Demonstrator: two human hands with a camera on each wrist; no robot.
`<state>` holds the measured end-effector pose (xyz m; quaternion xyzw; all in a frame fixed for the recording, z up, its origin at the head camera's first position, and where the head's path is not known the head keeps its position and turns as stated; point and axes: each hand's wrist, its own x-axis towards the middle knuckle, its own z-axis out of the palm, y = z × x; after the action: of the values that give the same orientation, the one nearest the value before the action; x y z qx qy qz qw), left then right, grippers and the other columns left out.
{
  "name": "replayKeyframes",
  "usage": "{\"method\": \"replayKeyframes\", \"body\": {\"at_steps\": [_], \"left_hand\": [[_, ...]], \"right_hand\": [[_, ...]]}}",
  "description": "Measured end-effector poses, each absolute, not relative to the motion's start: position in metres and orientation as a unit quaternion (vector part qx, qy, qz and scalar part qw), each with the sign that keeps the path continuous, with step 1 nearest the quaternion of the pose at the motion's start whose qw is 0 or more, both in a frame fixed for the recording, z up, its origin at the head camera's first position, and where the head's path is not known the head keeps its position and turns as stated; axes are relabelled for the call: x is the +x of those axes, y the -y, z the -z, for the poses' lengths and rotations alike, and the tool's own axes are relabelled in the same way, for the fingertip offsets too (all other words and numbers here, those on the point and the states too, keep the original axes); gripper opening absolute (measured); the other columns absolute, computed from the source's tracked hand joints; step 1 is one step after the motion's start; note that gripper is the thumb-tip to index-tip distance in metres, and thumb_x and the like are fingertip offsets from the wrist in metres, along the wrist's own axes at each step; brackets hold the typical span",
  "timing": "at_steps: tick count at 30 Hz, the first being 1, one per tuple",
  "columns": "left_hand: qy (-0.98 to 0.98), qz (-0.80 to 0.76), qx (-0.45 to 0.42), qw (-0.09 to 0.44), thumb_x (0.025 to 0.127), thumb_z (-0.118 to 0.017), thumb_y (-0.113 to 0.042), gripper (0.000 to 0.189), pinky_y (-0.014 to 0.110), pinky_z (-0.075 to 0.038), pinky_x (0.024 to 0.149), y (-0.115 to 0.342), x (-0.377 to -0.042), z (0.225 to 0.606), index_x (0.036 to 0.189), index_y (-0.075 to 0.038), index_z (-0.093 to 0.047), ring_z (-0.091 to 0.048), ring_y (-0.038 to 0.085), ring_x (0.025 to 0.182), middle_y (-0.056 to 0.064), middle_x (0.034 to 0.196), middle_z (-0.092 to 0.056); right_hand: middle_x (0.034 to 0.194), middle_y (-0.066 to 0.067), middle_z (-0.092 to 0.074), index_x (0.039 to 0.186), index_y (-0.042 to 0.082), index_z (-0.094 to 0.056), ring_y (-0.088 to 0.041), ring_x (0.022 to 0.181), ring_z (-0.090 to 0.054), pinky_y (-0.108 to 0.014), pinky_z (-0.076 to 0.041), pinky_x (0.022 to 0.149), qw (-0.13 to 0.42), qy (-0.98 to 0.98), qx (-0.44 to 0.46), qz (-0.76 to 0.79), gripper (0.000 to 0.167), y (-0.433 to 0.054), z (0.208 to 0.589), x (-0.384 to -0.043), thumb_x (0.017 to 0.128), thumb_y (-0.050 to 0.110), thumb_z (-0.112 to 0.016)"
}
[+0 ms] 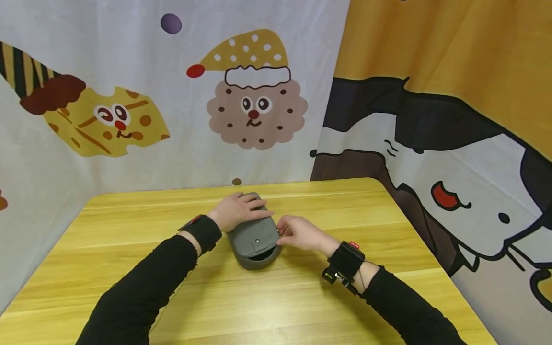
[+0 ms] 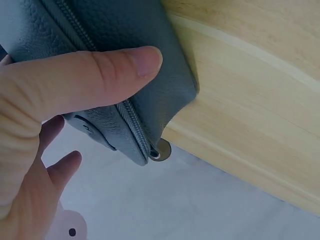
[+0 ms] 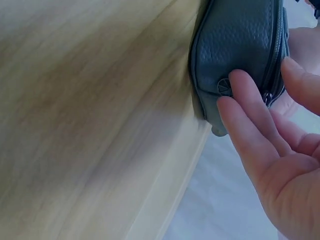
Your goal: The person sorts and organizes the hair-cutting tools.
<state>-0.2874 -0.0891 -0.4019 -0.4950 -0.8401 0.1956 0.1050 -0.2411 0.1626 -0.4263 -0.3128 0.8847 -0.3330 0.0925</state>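
Observation:
A grey zip pouch [image 1: 250,243] lies on the wooden table, its lid lifted at the near end with a dark gap beneath. My left hand [image 1: 235,211] holds it, fingers over the lid and thumb on the zipped side, as the left wrist view shows. At the pouch's right side is my right hand [image 1: 299,233]. In the right wrist view, two fairly straight fingers [image 3: 248,122] lie against the pouch wall near a round emblem [image 3: 224,87]. The thumb stays apart from them, near the zip edge. Between them shows the small metal zip pull [image 3: 267,96].
The pale wooden table [image 1: 142,230] runs back to a curtain [image 1: 181,163] printed with cartoon figures. Another printed curtain [image 1: 448,129] hangs along the right side. Black bands with small devices [image 1: 345,262] are strapped round both wrists.

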Motion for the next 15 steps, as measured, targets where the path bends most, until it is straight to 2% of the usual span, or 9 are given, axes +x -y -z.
{"method": "replayKeyframes", "body": {"at_steps": [6, 10, 15], "left_hand": [[0.853, -0.211, -0.471, 0.075, 0.074, -0.09, -0.015, 0.102, 0.05, -0.04, 0.108, 0.092, -0.286, 0.401, 0.156, -0.029, -0.031, -0.034, 0.032, 0.142, 0.009, 0.157, -0.034], [0.861, -0.217, -0.457, 0.051, 0.065, -0.096, -0.022, 0.117, 0.052, -0.036, 0.11, 0.094, -0.284, 0.398, 0.158, -0.029, -0.025, -0.029, 0.033, 0.145, 0.01, 0.16, -0.028], [0.856, -0.232, -0.461, 0.041, 0.054, -0.1, -0.029, 0.134, 0.052, -0.033, 0.113, 0.093, -0.282, 0.393, 0.159, -0.03, -0.019, -0.025, 0.032, 0.146, 0.008, 0.162, -0.023]], "right_hand": [[0.1, -0.007, -0.066, 0.116, -0.003, -0.062, -0.019, 0.089, -0.066, -0.03, -0.055, 0.08, 0.088, -0.882, -0.33, 0.324, 0.03, -0.17, 0.426, -0.244, 0.091, 0.009, -0.073], [0.103, -0.011, -0.067, 0.121, -0.006, -0.06, -0.024, 0.095, -0.066, -0.035, -0.055, 0.086, 0.074, -0.886, -0.321, 0.327, 0.033, -0.176, 0.428, -0.247, 0.093, 0.007, -0.07], [0.108, -0.018, -0.067, 0.119, -0.007, -0.061, -0.027, 0.098, -0.065, -0.035, -0.054, 0.088, 0.071, -0.886, -0.308, 0.338, 0.029, -0.182, 0.429, -0.251, 0.093, 0.005, -0.068]]}}
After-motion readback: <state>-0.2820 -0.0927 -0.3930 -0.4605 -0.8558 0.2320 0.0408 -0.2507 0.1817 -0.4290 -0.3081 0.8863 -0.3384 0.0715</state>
